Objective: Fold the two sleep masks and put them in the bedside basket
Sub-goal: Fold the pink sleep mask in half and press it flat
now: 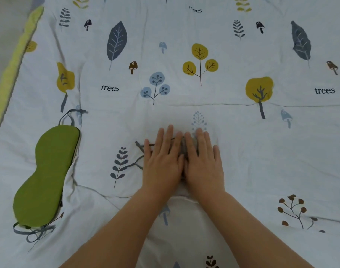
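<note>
A green sleep mask (46,175) lies flat and unfolded at the left of the bed, its grey straps trailing at both ends. In the middle, my left hand (162,161) and my right hand (203,161) lie side by side, palms down, pressing on a grey sleep mask (182,149). Only a dark sliver of that mask shows between my hands, and its thin grey strap (141,147) sticks out to the left. Whether it is folded is hidden. No basket is in view.
The white quilt (261,151) printed with leaves, trees and mushrooms fills the view. Its yellow-green edge (12,60) runs along the far left, where the bed ends.
</note>
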